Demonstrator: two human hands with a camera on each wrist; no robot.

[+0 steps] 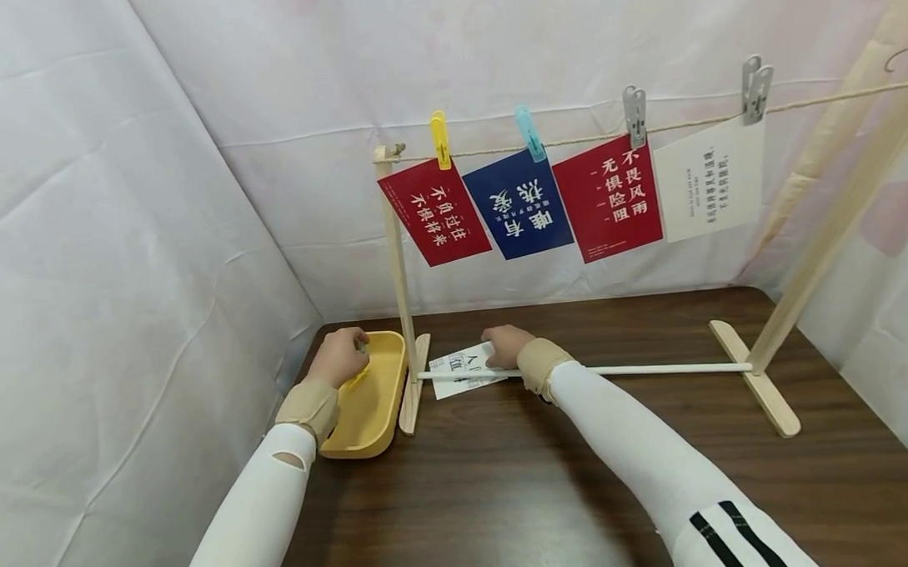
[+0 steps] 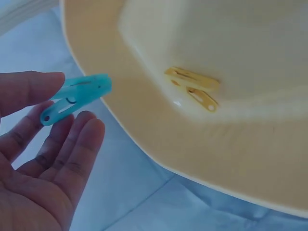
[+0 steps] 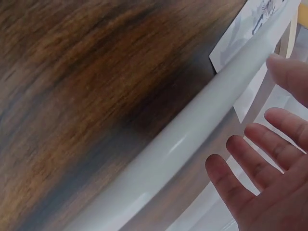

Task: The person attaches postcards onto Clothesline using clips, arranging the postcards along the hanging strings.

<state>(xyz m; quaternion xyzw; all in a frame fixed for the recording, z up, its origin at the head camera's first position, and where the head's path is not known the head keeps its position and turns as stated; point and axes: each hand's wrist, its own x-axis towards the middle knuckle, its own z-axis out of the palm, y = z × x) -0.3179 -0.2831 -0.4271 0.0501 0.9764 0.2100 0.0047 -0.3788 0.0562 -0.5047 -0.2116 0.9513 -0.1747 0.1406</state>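
Note:
In the left wrist view my left hand [image 2: 53, 159] pinches a teal clothespin [image 2: 79, 94] between thumb and forefinger. It is held just outside the rim of a yellow tray [image 2: 130, 110], where a yellow clothespin [image 2: 192, 86] lies. Above that tray [image 1: 383, 403], the head view shows the same left hand [image 1: 340, 356]. My right hand [image 1: 509, 345] is at the right edge of a white printed card [image 1: 457, 368] on the table. Its fingers [image 3: 255, 168] are spread with nothing between them in the right wrist view; whether they touch the card I cannot tell.
A wooden stand's white rod [image 1: 667, 369] crosses low over the card. Along its rope [image 1: 584, 141] hang a red card [image 1: 436, 213], a blue card [image 1: 519, 206], another red card [image 1: 609, 199] and a white card [image 1: 713, 178], each clipped by a clothespin.

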